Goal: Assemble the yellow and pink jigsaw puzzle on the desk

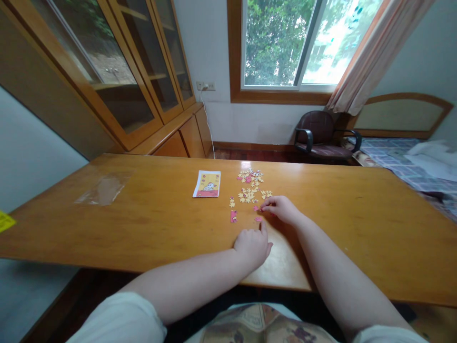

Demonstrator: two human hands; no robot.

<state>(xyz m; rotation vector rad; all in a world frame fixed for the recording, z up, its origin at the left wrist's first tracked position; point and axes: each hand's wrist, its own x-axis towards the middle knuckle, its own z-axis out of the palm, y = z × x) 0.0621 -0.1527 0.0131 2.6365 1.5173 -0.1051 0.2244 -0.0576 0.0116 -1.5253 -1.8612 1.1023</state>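
Observation:
My right hand (283, 209) is closed in a pinch on a pink jigsaw puzzle piece (260, 209), partly hidden by the fingertips. Just below it, my left hand (253, 245) has its index finger stretched out, with the tip at another pink puzzle piece (258, 219) lying flat. The thumb stands apart and the remaining fingers are curled. Left of both hands lie a small joined pink section (233, 216) and, above it, a few yellow pieces (232, 202). Beyond my fingers spread loose yellow pieces (247, 195) and a mixed pile of pieces (251, 177).
A picture card (207, 184) with a spotted animal lies left of the pieces. Farther left is a clear plastic bag (104, 189) on the wooden table (160, 219). Behind the table stand a glass-door cabinet (143, 71), an armchair (323, 136) and a bed (403, 152).

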